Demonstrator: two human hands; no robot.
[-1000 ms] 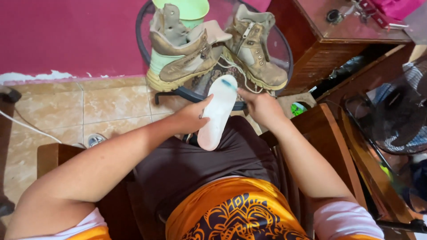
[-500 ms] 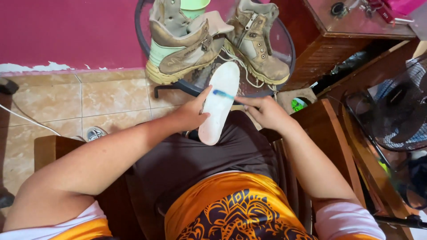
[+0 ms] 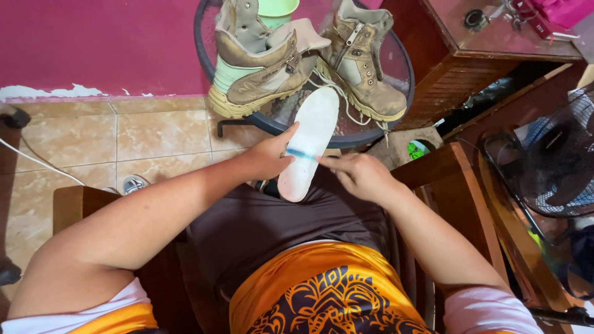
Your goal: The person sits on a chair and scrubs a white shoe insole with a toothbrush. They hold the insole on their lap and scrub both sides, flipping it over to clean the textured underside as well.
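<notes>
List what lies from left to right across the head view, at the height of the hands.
White cable on the tiled floor → left hand → white insole with a thin blue tool across it → right hand → wooden chair arm → black fan grille.

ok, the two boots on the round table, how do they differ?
The left boot lies tipped on its side with its tongue flopped out; the right boot stands on its sole. The left boot shows a pale green lining at its opening; the right boot shows a side zipper and loose laces trailing on the glass table. Both are tan, worn and dirty.
</notes>
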